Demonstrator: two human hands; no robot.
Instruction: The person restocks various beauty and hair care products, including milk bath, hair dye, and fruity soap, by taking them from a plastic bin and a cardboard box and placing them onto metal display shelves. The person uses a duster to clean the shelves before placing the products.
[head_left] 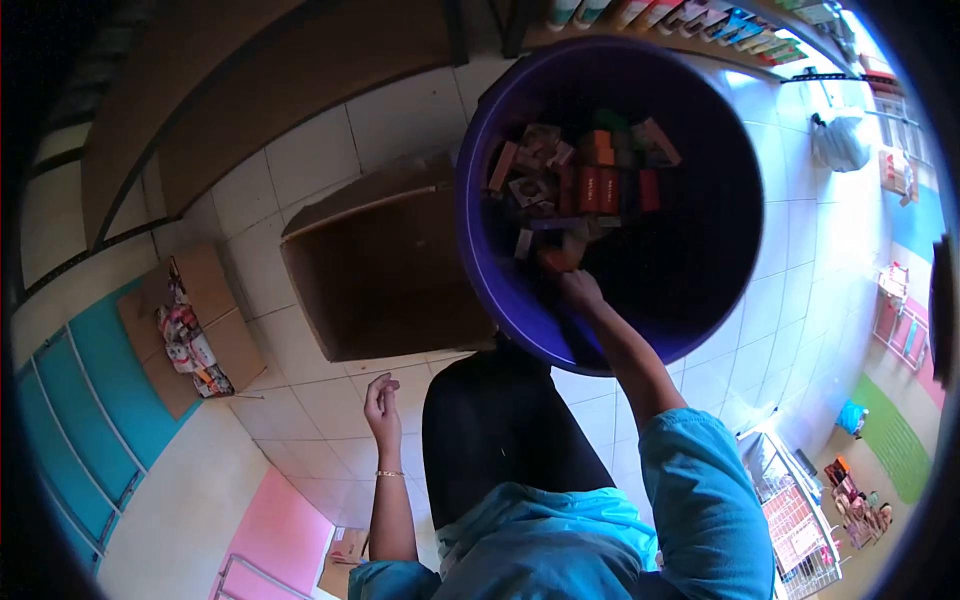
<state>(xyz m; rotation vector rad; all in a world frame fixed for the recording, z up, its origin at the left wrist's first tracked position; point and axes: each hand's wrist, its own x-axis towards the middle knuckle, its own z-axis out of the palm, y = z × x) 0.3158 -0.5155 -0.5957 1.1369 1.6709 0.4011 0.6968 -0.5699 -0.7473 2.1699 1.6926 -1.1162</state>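
My right hand (580,292) reaches down into a large round purple tub (478,290). Its fingers are closed at one end of a small orange-and-pale box (560,260), though shadow blurs the grip. Beyond that hand lies a heap of small boxes, among them a red box (599,190), an orange box (598,148) and a pale pink box (661,142). My left hand (382,398) hangs outside the tub with loosely bent fingers and nothing in it. Nearest to it is a brown cardboard carton (400,270) with its mouth facing me.
Another cardboard box (225,330) at the left holds packets in printed wrappers. Shelving with a row of bottles and tubes (690,18) runs along the top. A white wire basket (800,530) stands at lower right, and a white bag (842,140) at upper right.
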